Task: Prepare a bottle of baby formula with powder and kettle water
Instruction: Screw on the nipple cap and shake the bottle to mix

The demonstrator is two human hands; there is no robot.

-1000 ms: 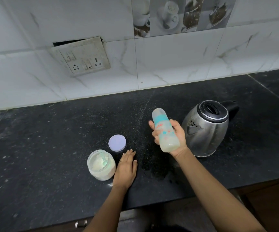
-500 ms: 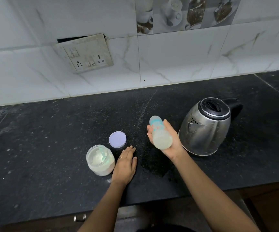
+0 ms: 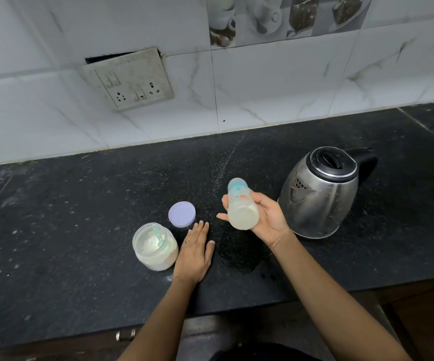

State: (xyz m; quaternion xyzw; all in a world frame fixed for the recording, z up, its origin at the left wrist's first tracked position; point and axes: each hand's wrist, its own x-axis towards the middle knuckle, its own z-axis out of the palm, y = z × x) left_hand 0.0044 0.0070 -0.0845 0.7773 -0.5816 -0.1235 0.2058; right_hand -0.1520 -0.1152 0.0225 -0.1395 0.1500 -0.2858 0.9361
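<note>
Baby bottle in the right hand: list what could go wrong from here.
1. The baby bottle lies tilted in the right hand; if its top is loose, formula could leak.
2. The powder jar stands open beside the left hand, its lid off; a nudge could spill powder.

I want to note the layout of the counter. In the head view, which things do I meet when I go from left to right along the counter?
jar → lid → left hand → bottle → right hand → kettle
</note>
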